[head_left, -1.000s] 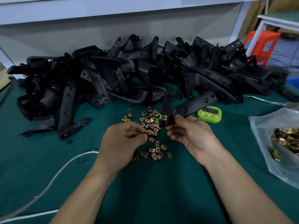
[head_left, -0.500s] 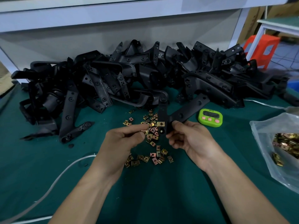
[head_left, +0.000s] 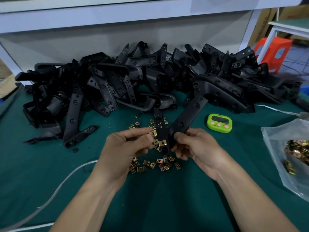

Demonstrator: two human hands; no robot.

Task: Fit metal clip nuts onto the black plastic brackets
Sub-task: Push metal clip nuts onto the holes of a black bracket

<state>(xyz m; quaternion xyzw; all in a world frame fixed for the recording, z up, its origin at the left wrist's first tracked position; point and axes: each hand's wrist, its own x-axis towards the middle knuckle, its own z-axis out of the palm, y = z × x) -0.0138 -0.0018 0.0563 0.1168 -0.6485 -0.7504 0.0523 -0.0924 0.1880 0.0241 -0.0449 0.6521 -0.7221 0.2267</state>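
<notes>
My right hand [head_left: 197, 149] grips a black V-shaped plastic bracket [head_left: 182, 123] by its lower corner, held just above the green mat. One brass clip nut [head_left: 162, 142] sits on the bracket's lower end. My left hand [head_left: 127, 146] pinches another clip nut [head_left: 153, 133] between thumb and forefinger, right against the bracket's left edge. Loose clip nuts [head_left: 153, 164] lie scattered on the mat beneath and around both hands.
A big heap of black brackets [head_left: 133, 81] fills the back of the green mat [head_left: 50, 164]. A green timer [head_left: 219, 123] lies right of the bracket. A clear bag of clip nuts [head_left: 291, 151] sits at the right edge. A white cable [head_left: 55, 191] runs at lower left.
My left hand has carried its pinched nut to the right, up against the bracket's edge. The right hand keeps holding the bracket, tilted slightly more upright.
</notes>
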